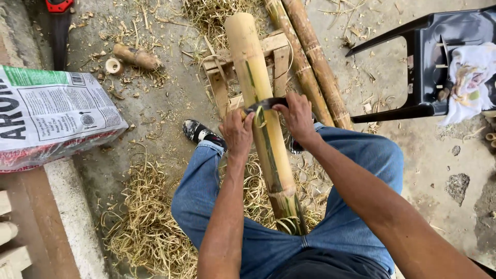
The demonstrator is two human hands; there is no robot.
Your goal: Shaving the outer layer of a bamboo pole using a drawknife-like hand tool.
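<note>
Both hands gripping curved blade (pixel 268 105) laid across bamboo pole (pixel 261 111): left hand (pixel 236 132) clamped on left end, right hand (pixel 298 117) on right. Pole lying between knees, far end resting on wooden stand (pixel 274 51). Far stretch looking pale, scraped; near stretch showing green skin. Shavings (pixel 144 227) piling on floor.

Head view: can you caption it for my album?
Both hands draw a dark blade along a bamboo pole.
</note>
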